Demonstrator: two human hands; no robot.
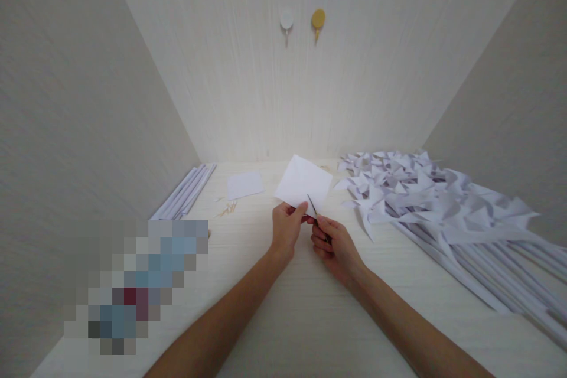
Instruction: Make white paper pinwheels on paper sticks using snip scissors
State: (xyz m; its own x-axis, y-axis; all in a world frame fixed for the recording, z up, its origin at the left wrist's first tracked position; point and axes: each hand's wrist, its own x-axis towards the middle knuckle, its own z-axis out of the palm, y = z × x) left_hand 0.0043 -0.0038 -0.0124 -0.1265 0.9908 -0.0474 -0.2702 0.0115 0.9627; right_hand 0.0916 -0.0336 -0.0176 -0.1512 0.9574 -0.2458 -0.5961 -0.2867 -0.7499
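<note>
Now left hand (pixel 287 227) pinches paper (pixel 303 178); right hand (pixel 334 243) holds scissors (pixel 312 204).

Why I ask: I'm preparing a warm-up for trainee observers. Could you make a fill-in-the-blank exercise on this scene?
1. The white paper sheet is held in the ____ hand.
2. The right hand holds a pair of ____.
3. On the wall there are ____ round-topped hooks.
4. The pile of white pinwheels lies to the ____ of the hands.

Missing words: left; scissors; two; right.
</note>
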